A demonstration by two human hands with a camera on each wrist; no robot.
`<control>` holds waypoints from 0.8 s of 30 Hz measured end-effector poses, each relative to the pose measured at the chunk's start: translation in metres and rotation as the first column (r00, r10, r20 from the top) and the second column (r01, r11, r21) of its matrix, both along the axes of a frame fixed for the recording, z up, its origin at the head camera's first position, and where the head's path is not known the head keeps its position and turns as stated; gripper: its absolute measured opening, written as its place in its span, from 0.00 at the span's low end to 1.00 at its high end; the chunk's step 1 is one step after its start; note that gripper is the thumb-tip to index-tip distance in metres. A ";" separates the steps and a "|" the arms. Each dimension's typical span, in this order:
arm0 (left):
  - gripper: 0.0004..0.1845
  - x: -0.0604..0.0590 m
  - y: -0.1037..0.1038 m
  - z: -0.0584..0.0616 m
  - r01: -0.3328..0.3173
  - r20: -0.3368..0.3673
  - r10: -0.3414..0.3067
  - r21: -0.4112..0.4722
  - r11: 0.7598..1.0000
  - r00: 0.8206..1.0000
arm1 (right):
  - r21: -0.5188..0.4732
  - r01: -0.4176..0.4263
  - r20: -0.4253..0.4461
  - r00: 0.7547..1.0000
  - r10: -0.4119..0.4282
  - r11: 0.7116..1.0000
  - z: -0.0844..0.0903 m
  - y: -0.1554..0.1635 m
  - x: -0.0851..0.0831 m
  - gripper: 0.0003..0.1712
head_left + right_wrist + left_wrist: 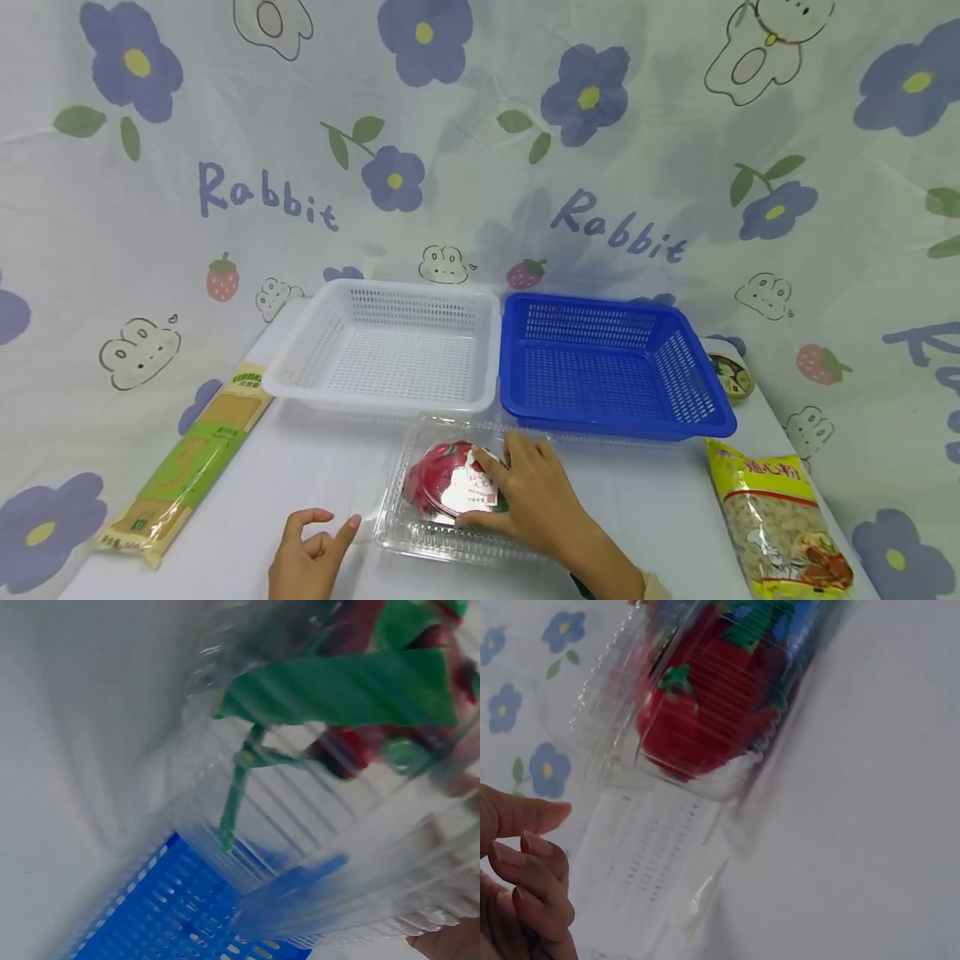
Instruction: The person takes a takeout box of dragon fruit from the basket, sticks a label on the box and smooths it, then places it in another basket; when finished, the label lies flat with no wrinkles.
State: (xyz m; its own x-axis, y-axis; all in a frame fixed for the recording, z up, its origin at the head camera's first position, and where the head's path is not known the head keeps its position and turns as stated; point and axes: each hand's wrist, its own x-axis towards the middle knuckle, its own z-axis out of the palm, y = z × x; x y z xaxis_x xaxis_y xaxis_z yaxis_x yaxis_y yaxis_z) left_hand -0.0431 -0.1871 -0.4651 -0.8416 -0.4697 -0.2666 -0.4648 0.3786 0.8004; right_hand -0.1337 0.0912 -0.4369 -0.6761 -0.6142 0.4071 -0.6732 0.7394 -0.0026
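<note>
A clear plastic clamshell box (420,512) with red fruit and a label inside lies on the white table near the front edge. My right hand (525,492) lies over its domed lid, fingers across the far side and thumb along the near side, holding it. The right wrist view shows the box (337,787) blurred and very close, with a bit of my right hand (450,946) at the bottom corner. Just left of the box, my left hand (311,546) hovers with loosely curled fingers and holds nothing. In the left wrist view those fingers (525,885) are short of the box (697,712).
A white basket (300,379) and a blue basket (615,427) stand side by side behind the box; the blue basket (165,915) also shows under it. A spaghetti pack (187,462) lies at the left, a yellow noodle bag (780,525) and a small round tin (731,375) at the right.
</note>
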 end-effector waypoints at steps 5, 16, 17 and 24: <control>0.22 -0.001 0.014 0.011 -0.019 -0.126 0.019 -0.002 1.000 0.992 | 0.019 0.093 0.077 0.993 -0.095 0.995 0.008 0.007 0.013 0.52; 0.27 -0.012 0.027 0.020 0.280 -0.234 -0.315 -0.169 0.945 0.920 | -0.054 0.276 0.203 0.944 -0.260 0.959 0.009 0.051 0.038 0.59; 0.29 -0.013 0.028 0.020 0.314 -0.212 -0.346 -0.170 0.934 0.914 | -0.047 0.289 0.236 0.933 -0.271 0.956 0.008 0.054 0.040 0.60; 0.39 -0.021 0.031 0.016 0.446 -0.114 -0.458 -0.115 0.888 0.882 | 0.031 0.373 0.597 0.737 -0.316 0.928 0.005 0.064 0.046 0.68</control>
State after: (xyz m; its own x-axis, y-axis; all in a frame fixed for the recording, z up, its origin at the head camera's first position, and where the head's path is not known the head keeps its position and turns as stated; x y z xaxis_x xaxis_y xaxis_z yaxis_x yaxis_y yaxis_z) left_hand -0.0637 -0.1563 -0.4489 -0.9925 -0.0450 -0.1135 -0.1181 0.5892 0.7993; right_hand -0.0881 0.1547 -0.4317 -0.9567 -0.2747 -0.0964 -0.2194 0.8981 -0.3812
